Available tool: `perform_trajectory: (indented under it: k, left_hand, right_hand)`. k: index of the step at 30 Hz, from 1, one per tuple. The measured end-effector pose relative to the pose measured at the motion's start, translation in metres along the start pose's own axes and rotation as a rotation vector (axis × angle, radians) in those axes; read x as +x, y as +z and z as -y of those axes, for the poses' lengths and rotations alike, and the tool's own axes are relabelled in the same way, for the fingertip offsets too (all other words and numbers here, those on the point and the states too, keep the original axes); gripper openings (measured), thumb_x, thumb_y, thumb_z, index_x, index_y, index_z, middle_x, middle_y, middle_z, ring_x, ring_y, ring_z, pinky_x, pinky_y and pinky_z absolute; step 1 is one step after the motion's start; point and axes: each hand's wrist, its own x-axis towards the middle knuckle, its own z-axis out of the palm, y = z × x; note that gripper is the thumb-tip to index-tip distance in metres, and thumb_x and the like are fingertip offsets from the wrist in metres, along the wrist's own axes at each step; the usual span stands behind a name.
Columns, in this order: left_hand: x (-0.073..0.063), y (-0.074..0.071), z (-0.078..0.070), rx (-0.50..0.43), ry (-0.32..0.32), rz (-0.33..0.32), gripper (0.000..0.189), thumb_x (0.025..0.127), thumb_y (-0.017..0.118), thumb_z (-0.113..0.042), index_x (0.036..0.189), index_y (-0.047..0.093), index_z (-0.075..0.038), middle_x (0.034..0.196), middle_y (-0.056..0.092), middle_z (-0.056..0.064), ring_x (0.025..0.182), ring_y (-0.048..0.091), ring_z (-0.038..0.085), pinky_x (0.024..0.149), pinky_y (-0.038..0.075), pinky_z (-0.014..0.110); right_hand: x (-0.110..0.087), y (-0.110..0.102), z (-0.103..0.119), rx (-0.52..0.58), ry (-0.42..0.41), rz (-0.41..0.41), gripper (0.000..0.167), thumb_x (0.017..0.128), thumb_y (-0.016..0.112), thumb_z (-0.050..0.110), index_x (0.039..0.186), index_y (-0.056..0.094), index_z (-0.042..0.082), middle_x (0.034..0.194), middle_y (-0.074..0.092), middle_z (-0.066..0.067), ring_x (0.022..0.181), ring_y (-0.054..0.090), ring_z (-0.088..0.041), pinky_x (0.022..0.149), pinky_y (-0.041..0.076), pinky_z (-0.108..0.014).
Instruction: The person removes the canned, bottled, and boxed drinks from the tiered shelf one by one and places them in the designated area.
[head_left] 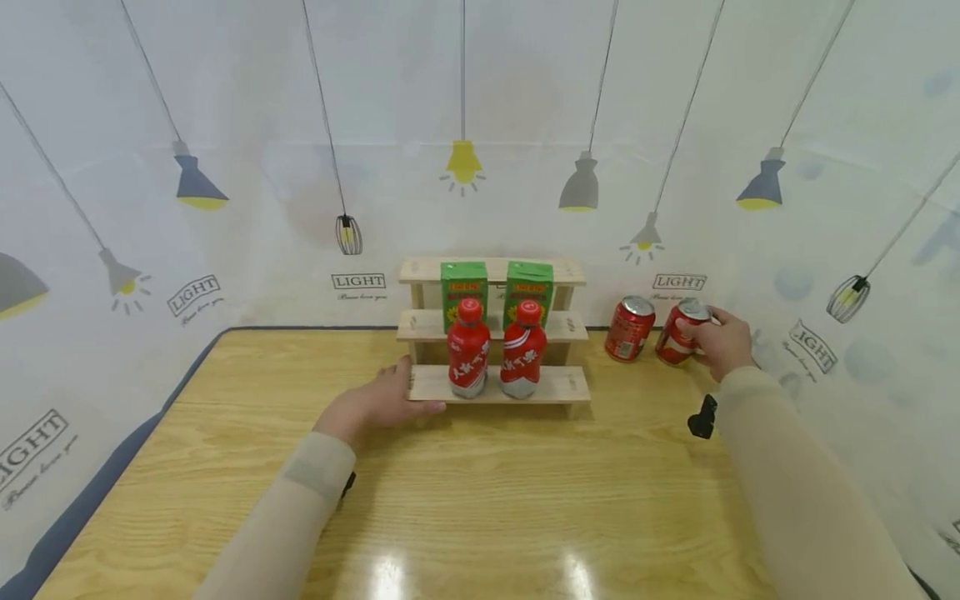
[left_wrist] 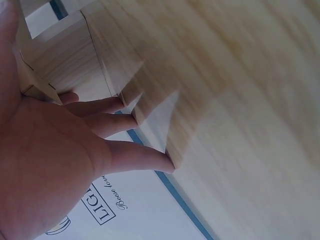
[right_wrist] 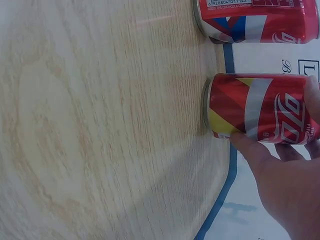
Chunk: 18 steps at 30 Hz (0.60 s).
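My left hand (head_left: 386, 393) grips the left end of the low step of a three-tier wooden rack (head_left: 558, 385). Its thumb lies along the front edge, and in the left wrist view several fingers (left_wrist: 137, 155) reach straight to the tabletop. Two red bottles (head_left: 468, 350) with white lettering stand on that lowest step. Behind them, two green-and-red drink cartons (head_left: 463, 279) are on the middle step. Over at the right, my right hand (head_left: 723, 340) holds a red Coca-Cola can (right_wrist: 250, 107) round its side, its base at the tabletop. A second red can (head_left: 630, 329) stands just left of it.
The wood-grain table (head_left: 480, 492) ends at a dark blue edge strip along the back and left. A white sheet (head_left: 247, 167) printed with hanging lamps rises close behind the rack and cans. Something small and black (head_left: 702, 417) shows beside the right sleeve.
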Motion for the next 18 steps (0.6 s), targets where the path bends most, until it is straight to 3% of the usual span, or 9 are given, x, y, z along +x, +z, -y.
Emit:
perform_trajectory:
  k: [12,18]
  left_hand:
    - [-0.0016,0.0026,0.0008,-0.032,0.010,-0.008,0.125,0.090,0.068,-0.075,0.168,0.009,0.001,0.169,0.029,0.034,0.158,0.030,0.051,0.129,0.030,0.065]
    - [-0.0002,0.0005,0.0002,-0.029,0.022,-0.010,0.126,0.089,0.069,-0.076,0.169,0.008,0.001,0.172,0.025,0.032,0.161,0.025,0.050,0.131,0.027,0.064]
  right_hand:
    - [0.0030,0.0026,-0.0031,-0.018,-0.007,-0.019,0.085,0.102,0.071,0.037,0.171,0.024,0.020,0.175,0.030,-0.015,0.157,0.040,-0.039,0.123,0.044,-0.057]
    - [-0.0013,0.0014,-0.0014,-0.015,0.002,-0.025,0.086,0.102,0.069,0.038,0.172,0.022,0.020,0.176,0.028,-0.015,0.159,0.038,-0.039,0.124,0.042,-0.058]
